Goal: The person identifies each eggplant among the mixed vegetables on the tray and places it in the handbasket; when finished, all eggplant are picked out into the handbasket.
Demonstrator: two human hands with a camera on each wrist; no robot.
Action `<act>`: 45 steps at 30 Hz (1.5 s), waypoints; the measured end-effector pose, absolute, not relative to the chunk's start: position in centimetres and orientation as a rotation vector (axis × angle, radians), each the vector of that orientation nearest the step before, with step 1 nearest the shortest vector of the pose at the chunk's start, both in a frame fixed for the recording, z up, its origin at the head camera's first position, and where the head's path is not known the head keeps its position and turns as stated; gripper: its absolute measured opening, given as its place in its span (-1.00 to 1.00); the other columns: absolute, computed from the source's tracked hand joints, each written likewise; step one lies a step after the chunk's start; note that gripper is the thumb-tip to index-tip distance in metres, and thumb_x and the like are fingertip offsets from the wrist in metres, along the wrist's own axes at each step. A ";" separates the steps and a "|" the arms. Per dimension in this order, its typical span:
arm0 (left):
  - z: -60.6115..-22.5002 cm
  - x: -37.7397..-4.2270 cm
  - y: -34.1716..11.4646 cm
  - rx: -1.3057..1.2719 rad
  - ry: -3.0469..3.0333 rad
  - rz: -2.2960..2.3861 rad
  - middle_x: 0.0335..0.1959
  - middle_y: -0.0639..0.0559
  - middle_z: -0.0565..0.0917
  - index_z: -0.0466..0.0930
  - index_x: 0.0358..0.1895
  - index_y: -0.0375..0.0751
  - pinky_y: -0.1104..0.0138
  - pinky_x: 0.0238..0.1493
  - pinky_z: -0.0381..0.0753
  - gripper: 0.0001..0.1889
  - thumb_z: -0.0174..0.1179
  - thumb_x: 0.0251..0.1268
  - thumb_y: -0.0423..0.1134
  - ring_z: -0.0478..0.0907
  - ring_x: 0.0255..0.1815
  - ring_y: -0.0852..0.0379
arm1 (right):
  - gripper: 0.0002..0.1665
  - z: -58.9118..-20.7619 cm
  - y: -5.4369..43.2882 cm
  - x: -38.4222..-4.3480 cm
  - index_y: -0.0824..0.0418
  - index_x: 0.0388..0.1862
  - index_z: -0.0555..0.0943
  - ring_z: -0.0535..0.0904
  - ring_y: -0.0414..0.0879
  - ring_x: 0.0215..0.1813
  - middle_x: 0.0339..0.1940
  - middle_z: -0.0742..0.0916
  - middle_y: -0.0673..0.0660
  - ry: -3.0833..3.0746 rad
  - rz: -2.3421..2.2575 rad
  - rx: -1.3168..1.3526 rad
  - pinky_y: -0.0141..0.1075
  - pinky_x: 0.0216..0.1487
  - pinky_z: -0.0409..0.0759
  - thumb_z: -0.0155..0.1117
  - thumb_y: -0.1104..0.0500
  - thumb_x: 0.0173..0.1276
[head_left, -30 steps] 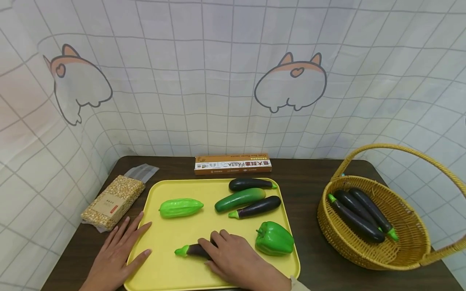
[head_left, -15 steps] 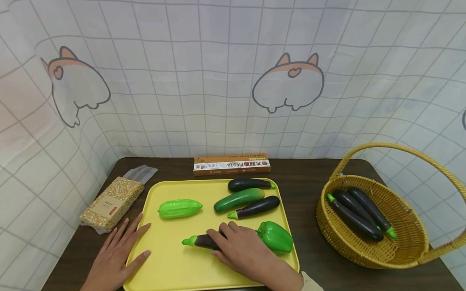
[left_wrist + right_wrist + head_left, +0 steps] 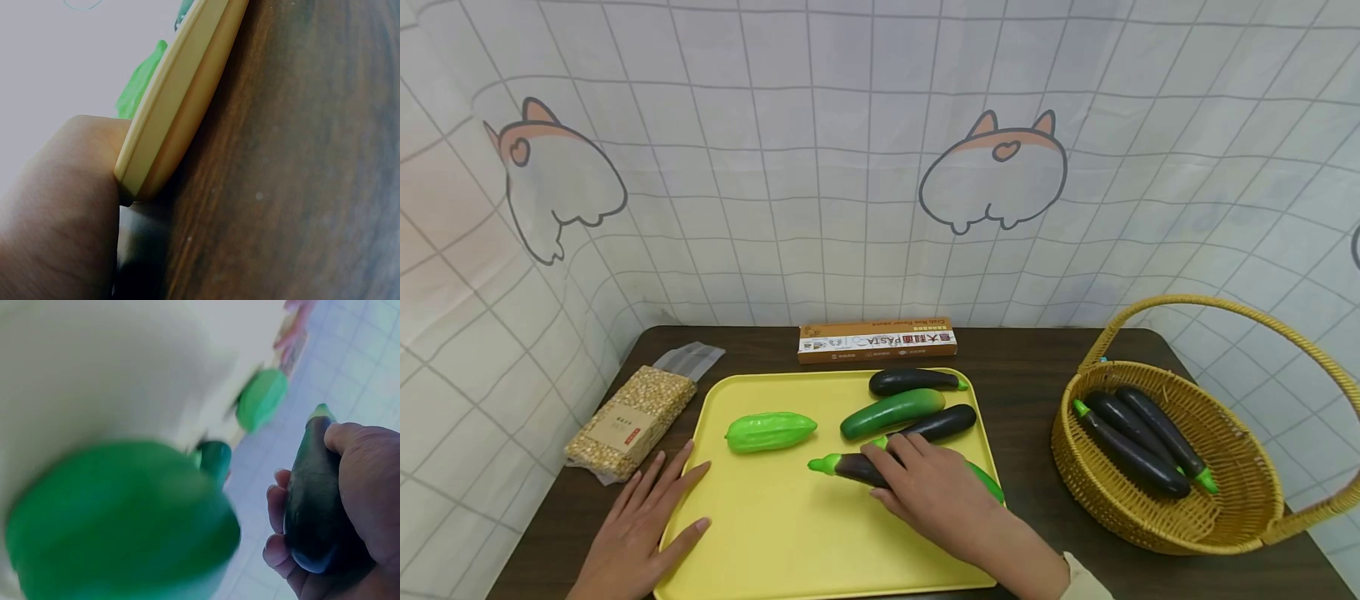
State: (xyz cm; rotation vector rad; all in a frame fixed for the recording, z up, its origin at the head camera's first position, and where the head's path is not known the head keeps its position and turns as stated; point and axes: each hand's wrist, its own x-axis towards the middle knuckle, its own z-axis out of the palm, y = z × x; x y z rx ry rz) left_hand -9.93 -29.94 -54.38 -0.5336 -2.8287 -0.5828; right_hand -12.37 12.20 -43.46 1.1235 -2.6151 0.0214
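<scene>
My right hand (image 3: 936,496) grips a dark eggplant (image 3: 859,469) over the tray, its green stem pointing left; the right wrist view shows fingers and thumb wrapped around the eggplant (image 3: 319,494). Below that hand, a green bell pepper (image 3: 987,482) is mostly covered. Spread flat, my left hand (image 3: 632,533) rests at the left edge of the yellow tray (image 3: 760,550), thumb over the rim. On the tray lie a light-green bitter melon-like vegetable (image 3: 771,432), a dark green cucumber-like vegetable (image 3: 892,413), and two more eggplants, one at the back (image 3: 913,382) and one nearer (image 3: 943,423).
To the right stands a wicker basket (image 3: 1075,467) with a tall handle and several eggplants (image 3: 1138,442) inside. A pasta box (image 3: 877,341) lies behind the tray. At left sits a clear bag of corn kernels (image 3: 632,421) on the dark wooden table (image 3: 1022,400).
My right hand has lifted the eggplant off the tray and carried it to the right and away from me, now covering much of the pepper. The left hand stays put.
</scene>
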 end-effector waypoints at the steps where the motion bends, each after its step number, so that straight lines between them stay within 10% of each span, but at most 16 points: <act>1: -54.4 -9.9 -30.0 -0.534 -2.828 -0.584 0.75 0.08 0.02 0.24 0.68 0.18 0.04 0.65 -0.41 -0.26 0.28 0.53 0.11 -0.10 0.71 -0.21 | -0.42 -43.3 12.6 -12.5 0.08 0.41 0.60 0.56 -0.10 -0.15 -0.07 0.64 0.04 -2.616 0.018 1.110 -0.31 -0.33 0.65 0.34 -0.17 0.57; 45: -54.5 -9.9 -30.0 -0.539 -2.826 -0.587 0.74 0.06 0.02 0.24 0.68 0.16 0.01 0.66 -0.37 -0.26 0.28 0.54 0.09 -0.08 0.70 -0.21 | -0.43 -40.2 33.5 -13.4 0.24 0.35 0.57 0.64 0.06 -0.28 -0.15 0.67 0.19 -2.767 0.093 0.536 -0.15 -0.62 0.53 0.46 0.05 0.48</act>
